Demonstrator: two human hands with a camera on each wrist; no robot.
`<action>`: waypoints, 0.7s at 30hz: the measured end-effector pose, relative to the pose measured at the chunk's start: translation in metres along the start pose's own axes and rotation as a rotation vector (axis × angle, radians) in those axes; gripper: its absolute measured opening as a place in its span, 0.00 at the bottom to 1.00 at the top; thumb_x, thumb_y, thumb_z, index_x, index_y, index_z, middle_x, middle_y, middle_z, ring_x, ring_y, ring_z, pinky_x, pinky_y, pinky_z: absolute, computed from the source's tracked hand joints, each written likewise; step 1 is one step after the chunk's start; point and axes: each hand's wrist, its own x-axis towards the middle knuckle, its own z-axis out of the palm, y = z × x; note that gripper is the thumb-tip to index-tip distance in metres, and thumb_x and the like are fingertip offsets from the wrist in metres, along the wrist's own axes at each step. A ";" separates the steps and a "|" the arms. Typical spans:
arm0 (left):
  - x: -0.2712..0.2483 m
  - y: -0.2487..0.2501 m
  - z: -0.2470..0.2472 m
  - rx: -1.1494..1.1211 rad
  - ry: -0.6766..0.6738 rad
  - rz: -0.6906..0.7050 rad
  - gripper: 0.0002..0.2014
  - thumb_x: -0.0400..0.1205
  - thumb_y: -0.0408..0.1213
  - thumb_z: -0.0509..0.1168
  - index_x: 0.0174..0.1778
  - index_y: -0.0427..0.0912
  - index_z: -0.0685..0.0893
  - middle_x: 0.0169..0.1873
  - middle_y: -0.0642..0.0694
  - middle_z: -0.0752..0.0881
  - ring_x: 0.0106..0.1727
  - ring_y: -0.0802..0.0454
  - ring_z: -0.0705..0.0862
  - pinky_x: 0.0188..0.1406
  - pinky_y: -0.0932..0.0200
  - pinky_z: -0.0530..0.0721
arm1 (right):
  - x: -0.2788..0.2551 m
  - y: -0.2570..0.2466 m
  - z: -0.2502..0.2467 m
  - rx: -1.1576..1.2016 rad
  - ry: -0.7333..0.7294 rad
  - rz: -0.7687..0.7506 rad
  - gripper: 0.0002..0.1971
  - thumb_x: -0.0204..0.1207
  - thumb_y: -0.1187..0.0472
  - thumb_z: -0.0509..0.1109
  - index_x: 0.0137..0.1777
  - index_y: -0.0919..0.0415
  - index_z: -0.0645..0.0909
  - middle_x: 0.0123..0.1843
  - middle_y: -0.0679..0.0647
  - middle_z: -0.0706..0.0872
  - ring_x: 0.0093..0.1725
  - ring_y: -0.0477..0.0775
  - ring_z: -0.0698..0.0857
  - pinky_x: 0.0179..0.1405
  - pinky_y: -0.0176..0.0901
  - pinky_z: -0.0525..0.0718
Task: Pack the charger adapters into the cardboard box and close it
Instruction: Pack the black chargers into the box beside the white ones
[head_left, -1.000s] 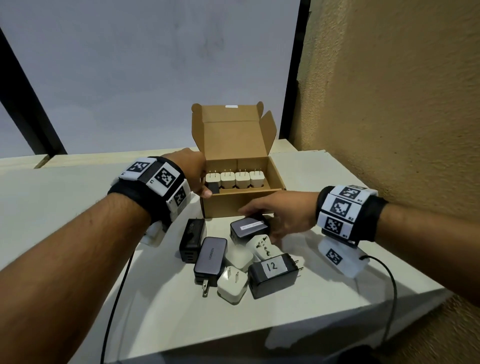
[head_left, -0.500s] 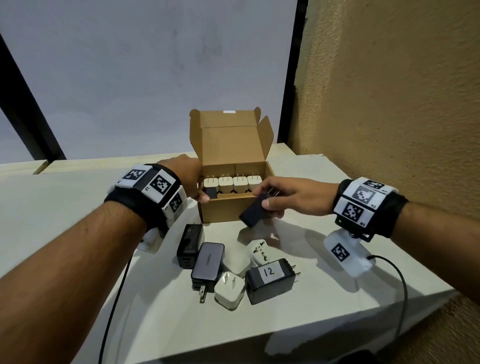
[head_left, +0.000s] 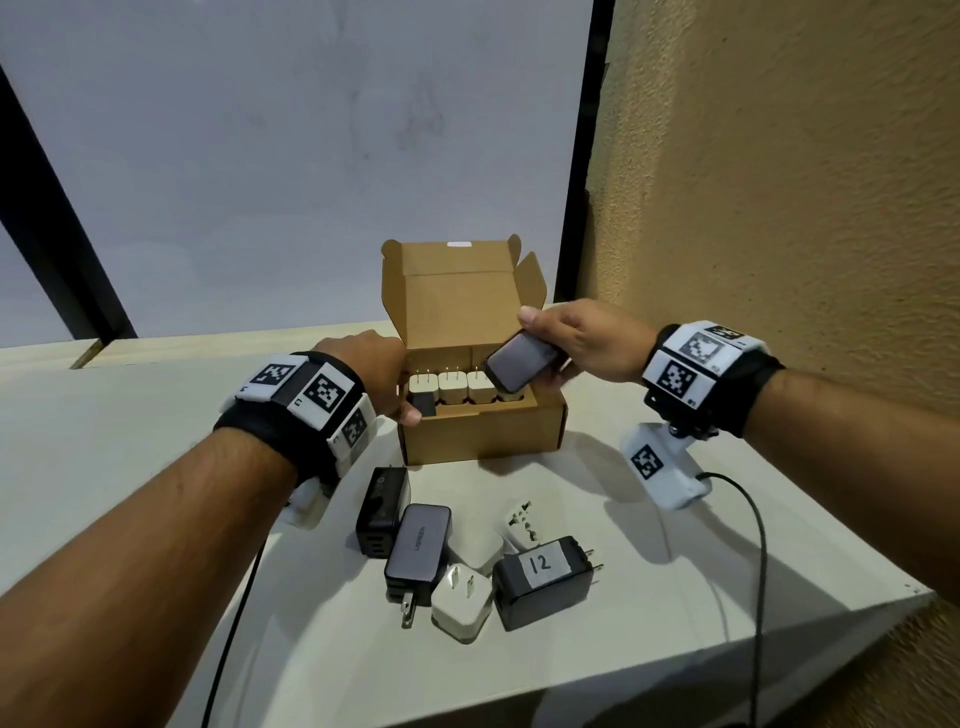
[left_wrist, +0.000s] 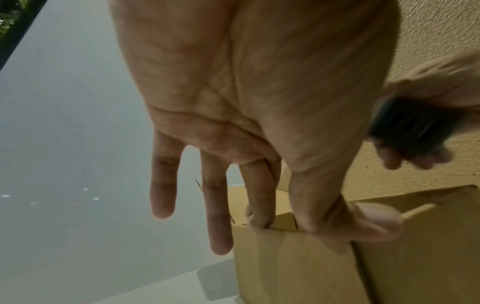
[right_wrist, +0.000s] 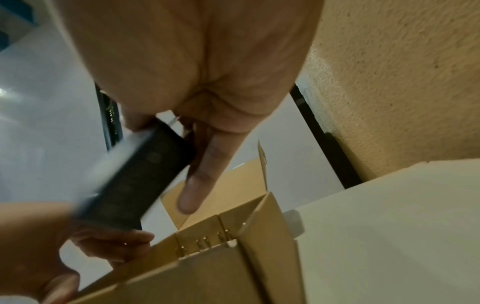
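Observation:
The cardboard box (head_left: 483, 436) stands open on the table, its lid (head_left: 457, 291) upright. A row of white adapters (head_left: 452, 387) fills its back, and a black one (head_left: 423, 402) sits at the front left. My right hand (head_left: 545, 340) grips a dark adapter (head_left: 519, 366) tilted above the box's right half; the same adapter (right_wrist: 135, 185) looks blurred in the right wrist view. My left hand (head_left: 400, 402) pinches the box's left wall (left_wrist: 285, 257), thumb (left_wrist: 363, 222) at the rim. Several loose adapters lie in front, among them a grey one (head_left: 418, 553) and a black one marked 12 (head_left: 543, 579).
A rough tan wall (head_left: 779, 208) rises close on the right. The table's front edge (head_left: 675, 670) runs just below the loose adapters. A black cable (head_left: 758, 545) trails from my right wrist across the table. A pale pane (head_left: 260, 182) stands behind the box.
My right hand took the dark adapter from the pile and lifted it up and back over the box. The left hand stayed on the box's left wall.

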 end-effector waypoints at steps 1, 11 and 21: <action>0.001 0.000 0.000 0.002 -0.002 0.000 0.26 0.71 0.60 0.73 0.61 0.51 0.84 0.57 0.51 0.88 0.57 0.46 0.85 0.50 0.52 0.80 | 0.004 -0.003 0.003 -0.022 0.041 -0.002 0.29 0.80 0.38 0.57 0.48 0.66 0.83 0.43 0.65 0.91 0.39 0.61 0.92 0.42 0.50 0.91; -0.001 -0.002 -0.001 0.018 0.002 0.022 0.28 0.71 0.60 0.72 0.64 0.50 0.83 0.56 0.50 0.88 0.58 0.45 0.85 0.50 0.52 0.79 | 0.049 -0.027 0.044 -0.369 0.039 0.167 0.25 0.70 0.41 0.74 0.55 0.61 0.76 0.37 0.54 0.88 0.30 0.52 0.85 0.32 0.45 0.83; 0.005 -0.006 0.005 -0.030 0.044 0.035 0.30 0.68 0.62 0.74 0.61 0.48 0.84 0.56 0.49 0.89 0.56 0.44 0.86 0.55 0.45 0.84 | 0.066 -0.044 0.072 -0.582 -0.030 0.233 0.17 0.77 0.47 0.70 0.56 0.59 0.84 0.42 0.54 0.85 0.38 0.52 0.82 0.29 0.37 0.77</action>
